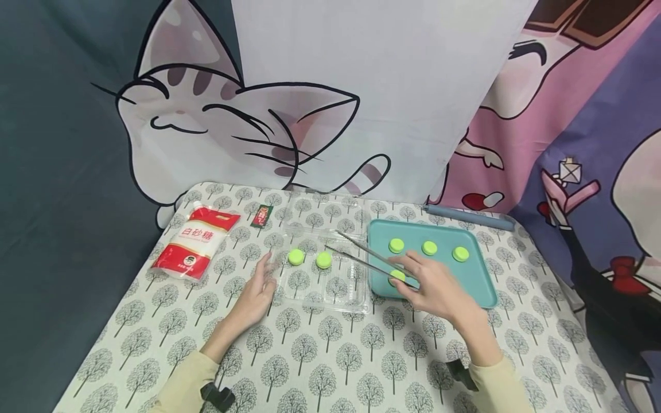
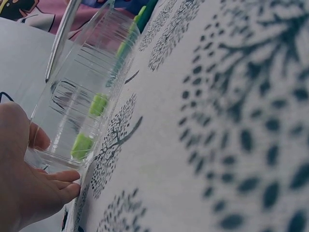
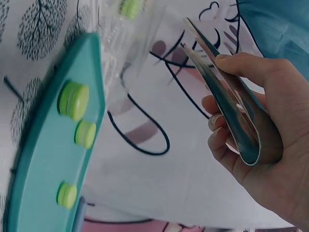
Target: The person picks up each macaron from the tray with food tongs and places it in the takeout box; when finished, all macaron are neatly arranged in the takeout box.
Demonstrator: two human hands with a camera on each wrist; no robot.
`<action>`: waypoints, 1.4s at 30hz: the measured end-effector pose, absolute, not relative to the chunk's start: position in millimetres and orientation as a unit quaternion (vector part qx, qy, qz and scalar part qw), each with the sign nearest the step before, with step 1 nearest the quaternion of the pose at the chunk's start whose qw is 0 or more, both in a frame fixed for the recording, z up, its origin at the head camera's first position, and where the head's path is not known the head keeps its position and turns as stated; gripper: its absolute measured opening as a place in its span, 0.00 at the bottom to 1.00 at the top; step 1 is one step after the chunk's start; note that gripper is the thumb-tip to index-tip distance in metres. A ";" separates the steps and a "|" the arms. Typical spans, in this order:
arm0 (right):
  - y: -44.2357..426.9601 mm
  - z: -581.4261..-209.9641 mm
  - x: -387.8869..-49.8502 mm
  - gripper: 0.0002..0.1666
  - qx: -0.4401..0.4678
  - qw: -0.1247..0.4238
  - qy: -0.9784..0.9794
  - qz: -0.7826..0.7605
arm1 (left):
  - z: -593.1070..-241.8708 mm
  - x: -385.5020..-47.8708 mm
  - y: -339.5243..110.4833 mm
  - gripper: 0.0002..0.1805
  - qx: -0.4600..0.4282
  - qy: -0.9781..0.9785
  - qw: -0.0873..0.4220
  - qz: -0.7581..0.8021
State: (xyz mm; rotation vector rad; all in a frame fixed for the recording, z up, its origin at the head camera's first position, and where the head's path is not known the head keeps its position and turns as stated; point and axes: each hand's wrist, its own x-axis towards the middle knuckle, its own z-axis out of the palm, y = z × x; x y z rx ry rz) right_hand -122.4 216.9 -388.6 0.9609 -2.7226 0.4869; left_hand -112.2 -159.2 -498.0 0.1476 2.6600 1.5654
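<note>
Over tree-print cloth (image 1: 351,335), I see the right hand (image 1: 435,287) pinching slim, silvery tongs (image 3: 223,96), the left hand (image 1: 256,291) relaxed against a clear box (image 1: 330,307).

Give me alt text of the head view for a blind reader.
A right hand holds metal tongs, tips over an open clear container holding two green macarons; the left hand touches its left edge. A teal tray with four more sits at right, a red-and-white bag at left.

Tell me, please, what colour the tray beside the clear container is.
The tray is teal, showing best in the head view.
</note>
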 end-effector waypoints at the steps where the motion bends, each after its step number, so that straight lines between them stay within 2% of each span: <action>1: 220.4 -387.8 -121.1 0.25 0.323 0.110 -0.925 0.167 | -498.4 -112.1 -159.2 0.37 0.049 0.860 0.026 0.507; 11: 257.6 -384.9 -103.7 0.25 0.295 0.157 -0.931 0.148 | -496.9 -111.2 -159.3 0.37 0.043 0.859 0.033 0.508; 29: 304.4 -395.2 -56.3 0.26 0.221 0.141 -0.955 0.141 | -497.7 -113.0 -159.9 0.36 0.049 0.861 0.027 0.506; 42: 314.6 -411.5 -45.8 0.24 0.181 0.088 -0.971 0.128 | -499.2 -113.4 -159.9 0.36 0.049 0.858 0.034 0.510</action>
